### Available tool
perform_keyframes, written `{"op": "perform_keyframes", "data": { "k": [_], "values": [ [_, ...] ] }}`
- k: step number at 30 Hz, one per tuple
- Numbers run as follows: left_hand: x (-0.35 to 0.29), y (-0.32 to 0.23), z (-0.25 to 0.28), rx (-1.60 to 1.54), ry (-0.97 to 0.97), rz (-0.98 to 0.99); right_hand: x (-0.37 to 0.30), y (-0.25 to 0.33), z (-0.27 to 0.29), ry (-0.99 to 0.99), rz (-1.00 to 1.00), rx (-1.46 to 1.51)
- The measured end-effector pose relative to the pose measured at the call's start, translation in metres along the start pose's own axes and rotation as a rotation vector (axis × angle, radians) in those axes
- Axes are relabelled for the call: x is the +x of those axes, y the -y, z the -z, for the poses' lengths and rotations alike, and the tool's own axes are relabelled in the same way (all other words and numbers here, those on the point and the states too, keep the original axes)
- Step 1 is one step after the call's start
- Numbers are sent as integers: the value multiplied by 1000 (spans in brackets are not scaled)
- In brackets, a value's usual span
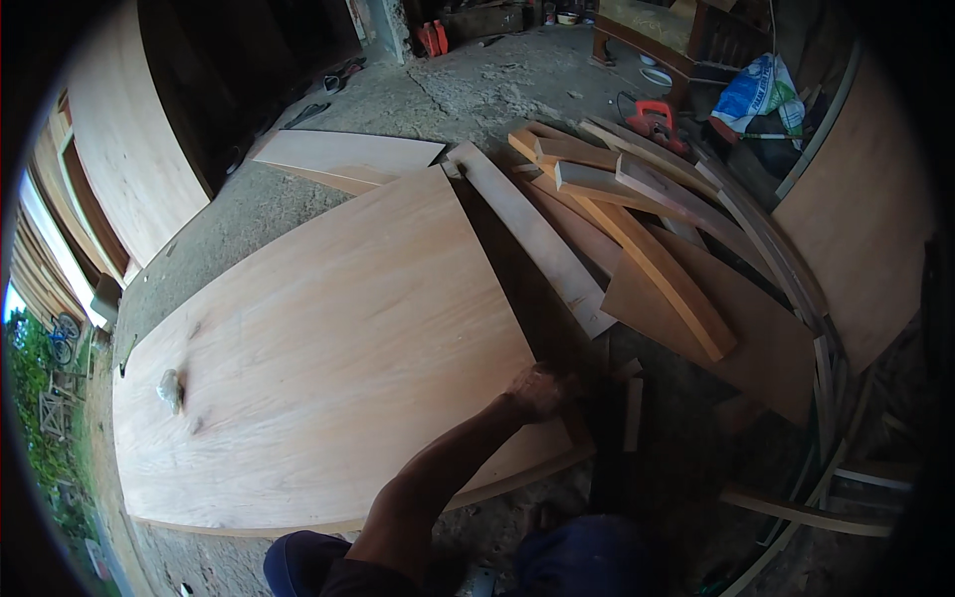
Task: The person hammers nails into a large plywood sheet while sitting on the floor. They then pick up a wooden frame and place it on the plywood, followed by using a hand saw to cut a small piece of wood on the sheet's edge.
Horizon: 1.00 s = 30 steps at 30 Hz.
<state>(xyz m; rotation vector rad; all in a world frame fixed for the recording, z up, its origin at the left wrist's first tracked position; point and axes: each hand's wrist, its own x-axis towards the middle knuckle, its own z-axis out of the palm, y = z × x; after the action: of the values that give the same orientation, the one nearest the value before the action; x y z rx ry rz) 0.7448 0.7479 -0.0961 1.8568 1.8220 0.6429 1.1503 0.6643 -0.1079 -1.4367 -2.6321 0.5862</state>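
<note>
A large pale plywood sheet (328, 338) lies in front of me, with a small clear plastic bag (171, 391) on its left part. My left hand (540, 390) is at the sheet's right edge, near the near right corner. Its fingers are lost in dark shadow, so I cannot see whether they hold anything. Just right of the hand, a short wood strip (634, 413) lies on the floor. My right hand does not show. My knees are bent at the lower edge, close to the sheet's near side.
Wood planks and boards (657, 269) are piled at the right. A red power tool (655, 121) and a white-and-blue sack (761, 95) lie behind them. Another plywood panel (129, 129) stands at the far left. A narrow board (348, 151) lies beyond the sheet.
</note>
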Motion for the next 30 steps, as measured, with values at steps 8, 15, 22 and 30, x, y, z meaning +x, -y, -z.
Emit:
{"op": "perform_keyframes", "data": {
  "k": [8, 15, 22, 30],
  "values": [
    [7, -22, 20, -101, 196, 56, -1, -7, 8, -51, -113, -22],
    [3, -14, 16, 15, -4, -107, 167, 53, 52, -250, 250, 138],
    [13, -14, 0, 141, -41, -203, 438, 178, 28, -413, 563, -241],
    [-1, 1, -1, 173, 9, -129, 499, 182, -18, -246, 469, -6]
  ]
}}
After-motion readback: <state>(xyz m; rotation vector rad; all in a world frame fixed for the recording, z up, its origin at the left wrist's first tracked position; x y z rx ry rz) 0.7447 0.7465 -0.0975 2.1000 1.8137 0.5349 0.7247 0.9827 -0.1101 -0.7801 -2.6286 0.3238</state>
